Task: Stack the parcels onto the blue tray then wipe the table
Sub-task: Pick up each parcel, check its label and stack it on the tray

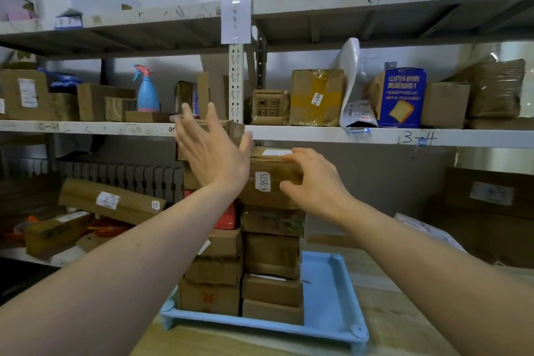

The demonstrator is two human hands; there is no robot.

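Room: storeroom, metal shelving (346, 136) behind w/ assorted boxes; wooden table (404, 312) in front.
Tray: blue tray (332, 292) on table, carries two parcel columns side by side.
Top parcel: box w/ K-9575 label (270, 179), sits on right column, above tray.
Taller column: left stack's top box (231, 131) reaches shelf-edge height.
R hand: right hand (315, 182) grasps K-9575 box at its right end, fingers over top, thumb on the front.
L hand: left hand (212, 150) flat, fingers spread, palm toward left stack, grasping nothing.
Step (est.): seating top parcel; stacking prob. near done, wipe pending.
Tip: square box edges to one below, let go slowly; keep L palm bracing. Tall stacks, tip risk.
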